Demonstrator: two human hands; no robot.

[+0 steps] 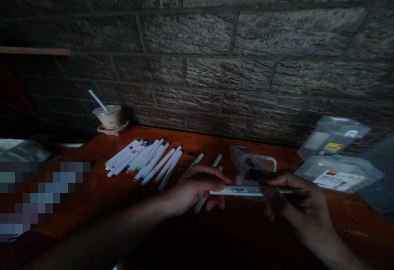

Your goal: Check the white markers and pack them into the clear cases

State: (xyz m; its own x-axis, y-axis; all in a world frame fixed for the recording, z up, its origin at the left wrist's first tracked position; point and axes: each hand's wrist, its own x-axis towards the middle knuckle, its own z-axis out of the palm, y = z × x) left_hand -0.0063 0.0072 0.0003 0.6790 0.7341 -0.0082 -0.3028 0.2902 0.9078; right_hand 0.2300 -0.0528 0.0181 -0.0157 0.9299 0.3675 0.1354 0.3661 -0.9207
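A white marker [243, 190] lies level between my two hands above the table. My left hand [197, 186] pinches its left end between thumb and fingers. Over its right part, my right hand [298, 200] closes with thumb and forefinger. Behind the marker stands a clear plastic case [271, 161] with a few dark and red marker ends showing inside; my hands partly hide it. Several loose white markers [150, 161] with coloured ends lie in a row to the left. A few more, such as a single marker [218, 160], lie near my left hand.
On the brown wooden table [197, 140], a lidded cup [109, 118] with a straw sits in a holder at the back left. Clear plastic packaging [341, 173] with labels lies at the right. A stone-block wall [215, 69] rises behind the table.
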